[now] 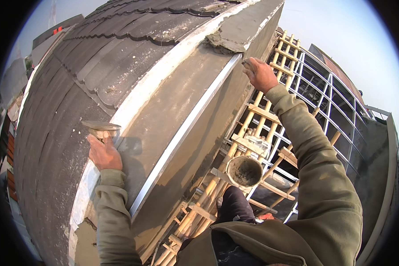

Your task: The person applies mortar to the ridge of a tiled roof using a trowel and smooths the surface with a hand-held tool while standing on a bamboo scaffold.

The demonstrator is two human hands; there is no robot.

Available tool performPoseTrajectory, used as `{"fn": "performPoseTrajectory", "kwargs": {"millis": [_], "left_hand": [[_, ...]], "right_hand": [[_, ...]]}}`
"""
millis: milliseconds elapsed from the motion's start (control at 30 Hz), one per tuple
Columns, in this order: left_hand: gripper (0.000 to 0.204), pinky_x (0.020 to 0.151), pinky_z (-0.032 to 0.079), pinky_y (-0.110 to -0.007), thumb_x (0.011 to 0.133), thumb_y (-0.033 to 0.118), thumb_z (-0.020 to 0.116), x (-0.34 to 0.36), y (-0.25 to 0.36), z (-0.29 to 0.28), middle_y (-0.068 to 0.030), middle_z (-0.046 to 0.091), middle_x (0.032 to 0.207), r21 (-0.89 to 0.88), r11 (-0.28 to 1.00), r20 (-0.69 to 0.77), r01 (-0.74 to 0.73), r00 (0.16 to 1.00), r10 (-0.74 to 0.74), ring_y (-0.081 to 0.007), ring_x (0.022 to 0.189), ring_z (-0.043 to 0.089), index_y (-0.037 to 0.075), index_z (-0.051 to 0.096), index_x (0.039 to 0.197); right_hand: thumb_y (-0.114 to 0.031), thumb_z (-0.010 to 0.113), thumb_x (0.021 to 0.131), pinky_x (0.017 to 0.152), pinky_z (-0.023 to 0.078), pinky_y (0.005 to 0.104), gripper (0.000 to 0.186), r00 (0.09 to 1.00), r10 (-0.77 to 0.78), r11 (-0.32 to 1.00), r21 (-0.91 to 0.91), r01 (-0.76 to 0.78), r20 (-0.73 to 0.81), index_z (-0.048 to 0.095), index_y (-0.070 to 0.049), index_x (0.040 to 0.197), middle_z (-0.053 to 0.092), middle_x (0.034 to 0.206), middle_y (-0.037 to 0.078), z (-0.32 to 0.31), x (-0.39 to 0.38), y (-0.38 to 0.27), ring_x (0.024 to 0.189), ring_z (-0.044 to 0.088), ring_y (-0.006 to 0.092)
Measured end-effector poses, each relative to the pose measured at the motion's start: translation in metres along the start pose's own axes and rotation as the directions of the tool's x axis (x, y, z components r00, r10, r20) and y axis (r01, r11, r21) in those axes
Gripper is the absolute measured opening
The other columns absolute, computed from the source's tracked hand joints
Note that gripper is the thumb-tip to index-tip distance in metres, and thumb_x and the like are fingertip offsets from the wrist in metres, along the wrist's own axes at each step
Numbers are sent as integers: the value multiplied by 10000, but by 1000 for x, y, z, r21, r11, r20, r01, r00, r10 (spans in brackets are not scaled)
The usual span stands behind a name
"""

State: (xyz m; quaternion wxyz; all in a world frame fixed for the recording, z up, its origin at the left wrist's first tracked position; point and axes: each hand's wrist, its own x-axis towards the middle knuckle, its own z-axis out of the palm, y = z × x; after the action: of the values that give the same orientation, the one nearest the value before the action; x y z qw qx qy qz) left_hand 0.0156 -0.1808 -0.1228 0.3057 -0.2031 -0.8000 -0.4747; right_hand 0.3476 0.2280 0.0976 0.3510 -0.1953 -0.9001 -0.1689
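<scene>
My left hand [103, 154] grips the handle of a wooden plaster float [100, 127], held flat near the white edge strip beside the grey cement ledge [168, 111]. My right hand [259, 74] reaches far out and is closed on a small trowel [247, 64] whose tip touches the upper end of the long metal straightedge [188, 128] lying on the ledge's outer corner. Just above it sits a lump of fresh grey mortar [228, 41] on the ledge top. Both arms wear olive sleeves.
Dark roof tiles [97, 53] slope away on the left. Below me is bamboo scaffolding [252, 115] with a bucket of mortar [244, 171] resting on it. A metal grid frame [328, 93] and other rooftops lie beyond, with a drop beneath the scaffold.
</scene>
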Motion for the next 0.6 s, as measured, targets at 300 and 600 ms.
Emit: {"fn": "performPoseTrajectory", "kwargs": {"millis": [300, 600], "left_hand": [[642, 1058, 443, -484, 1068, 416, 500, 16, -5, -4, -332, 623, 1328, -57, 996, 101, 65, 993, -59, -467, 1231, 610, -104, 427, 1436], [791, 1262, 218, -475, 1053, 444, 500, 15, 35, -43, -340, 376, 1573, -248, 863, 309, 440, 881, -360, -486, 1489, 315, -110, 259, 1564]], "right_hand": [[-169, 733, 927, 806, 557, 498, 310, 998, 29, 996, 90, -24, -58, 603, -42, 1178, 676, 1062, 185, 13, -2, -2, 951, 674, 439], [-75, 693, 951, 951, 527, 416, 381, 1000, -13, 961, 278, 6, 22, 583, 25, 1301, 718, 1196, 225, 35, 3, 47, 1147, 684, 387]]}}
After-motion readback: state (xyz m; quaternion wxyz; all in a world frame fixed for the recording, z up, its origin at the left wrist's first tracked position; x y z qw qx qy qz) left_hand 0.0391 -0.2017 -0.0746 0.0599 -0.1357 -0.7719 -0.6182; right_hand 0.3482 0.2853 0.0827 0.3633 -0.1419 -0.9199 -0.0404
